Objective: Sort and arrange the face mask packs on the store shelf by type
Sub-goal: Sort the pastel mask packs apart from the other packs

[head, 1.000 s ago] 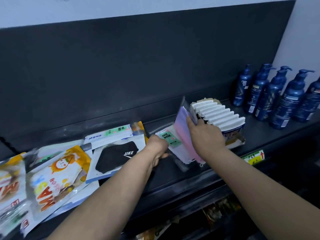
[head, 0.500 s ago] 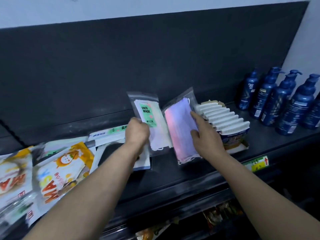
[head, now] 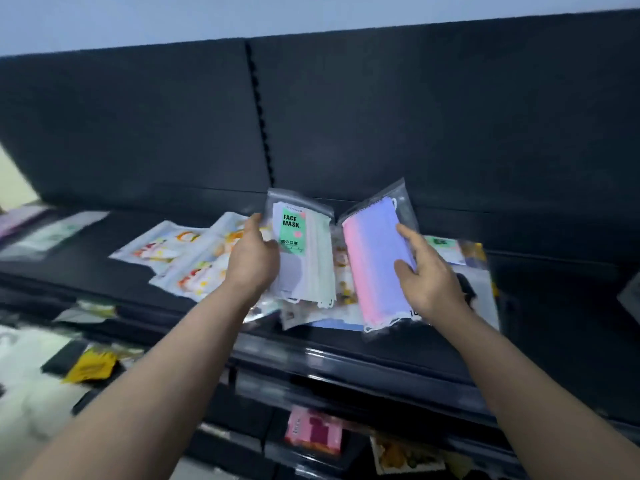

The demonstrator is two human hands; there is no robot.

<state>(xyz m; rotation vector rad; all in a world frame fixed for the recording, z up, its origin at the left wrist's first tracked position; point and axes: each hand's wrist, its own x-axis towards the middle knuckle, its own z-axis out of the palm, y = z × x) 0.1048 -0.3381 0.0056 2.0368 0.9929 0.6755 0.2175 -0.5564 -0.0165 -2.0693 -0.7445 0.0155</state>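
Clear plastic wraps both packs held up over the dark shelf [head: 346,355]. Left hand [head: 254,259] grips the white pack [head: 308,258] by its left edge; its green label reads FACE MASK. Right hand [head: 427,271] clasps the pink-purple pack [head: 375,268] just right of it, thumb on the front, fingers [head: 405,233] along the right edge. The two packs stand near upright, tops nearly touching. Cartoon packs [head: 180,258] lie flat on the shelf, left of and behind the hands, blurred. More packs [head: 453,251] lie far right, partly hidden
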